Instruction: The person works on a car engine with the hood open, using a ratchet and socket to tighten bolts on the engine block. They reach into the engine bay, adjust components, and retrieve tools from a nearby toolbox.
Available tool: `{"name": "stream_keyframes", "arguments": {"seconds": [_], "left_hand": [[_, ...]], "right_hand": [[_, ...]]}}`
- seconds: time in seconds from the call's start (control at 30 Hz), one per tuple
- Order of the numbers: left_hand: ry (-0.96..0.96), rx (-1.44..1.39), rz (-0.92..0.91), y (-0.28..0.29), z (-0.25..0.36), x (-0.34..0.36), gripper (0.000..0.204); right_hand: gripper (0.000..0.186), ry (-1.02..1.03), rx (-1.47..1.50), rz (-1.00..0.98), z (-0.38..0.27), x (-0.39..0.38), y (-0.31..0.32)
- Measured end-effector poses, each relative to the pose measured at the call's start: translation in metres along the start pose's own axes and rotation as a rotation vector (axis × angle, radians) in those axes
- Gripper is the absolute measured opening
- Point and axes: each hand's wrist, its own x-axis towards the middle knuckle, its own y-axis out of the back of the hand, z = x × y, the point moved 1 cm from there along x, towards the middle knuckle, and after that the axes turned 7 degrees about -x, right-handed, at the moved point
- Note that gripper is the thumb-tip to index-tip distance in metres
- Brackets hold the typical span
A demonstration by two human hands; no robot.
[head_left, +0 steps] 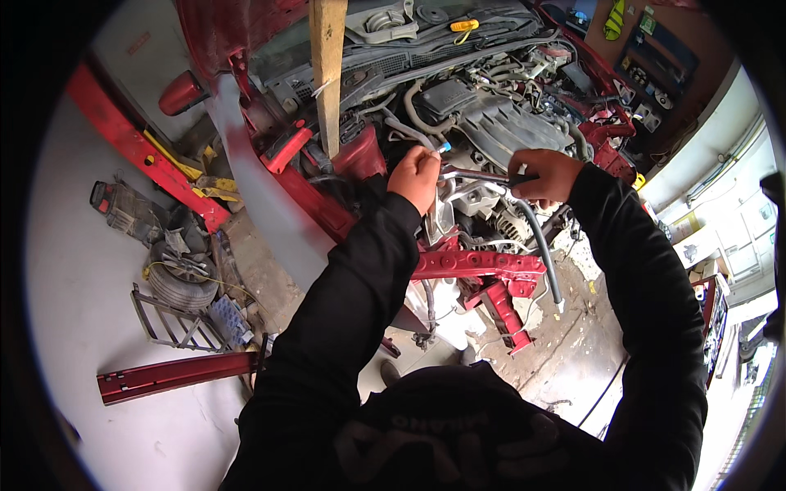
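Note:
A ratchet wrench [479, 174] with a shiny metal shaft and dark grip lies level between my hands, above the front of the engine bay. My right hand [550, 175] is closed round its grip. At the other end, my left hand [416, 178] is a closed fist at the tool's head, hiding what the fingers press on. A small blue-tipped piece [444, 148] shows beside that fist; whether I hold it is unclear. Beneath the tool are the engine's metal housings [479, 198], and behind it sits the dark plastic engine cover [512, 123].
A wooden post [327, 74] stands upright left of the engine. The red front crossmember [479, 263] lies nearer me, with a grey hose [542, 245] hanging to its right. A yellow-handled tool [464, 26] rests by the windscreen. On the left floor are a wheel [184, 278] and a red beam [176, 376].

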Motion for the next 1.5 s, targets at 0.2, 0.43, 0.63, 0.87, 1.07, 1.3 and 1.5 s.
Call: {"name": "stream_keyframes", "arguments": {"seconds": [0.2, 0.43, 0.63, 0.87, 1.07, 1.3, 1.5], "left_hand": [[-0.79, 0.911, 0.113, -0.036, 0.037, -0.018, 0.028], [-1.007, 0.741, -0.253, -0.023, 0.044, 0.001, 0.027], [-1.07, 0.621, -0.613, -0.005, 0.049, 0.018, 0.02], [-1.061, 0.727, -0.58, -0.011, 0.049, 0.001, 0.022], [-0.681, 1.148, 0.082, -0.049, 0.04, -0.019, 0.028], [-0.229, 1.335, 0.16, -0.064, 0.051, 0.005, 0.022], [-0.284, 1.259, 0.056, -0.068, 0.045, 0.017, 0.026]], "right_hand": [[0.033, 0.18, 0.342, -0.508, 0.021, 0.017, 0.008], [0.023, 0.085, 0.912, -0.474, 0.001, -0.031, -0.057], [0.014, -0.039, 1.301, -0.073, -0.072, -0.079, -0.131], [0.02, 0.019, 0.809, -0.117, -0.051, -0.088, -0.131], [0.027, 0.118, -0.761, 0.513, -0.013, -0.002, -0.01], [0.035, 0.202, -0.859, 0.561, -0.003, 0.099, 0.003], [0.029, 0.118, -0.699, 0.439, 0.004, 0.086, 0.011]]}}
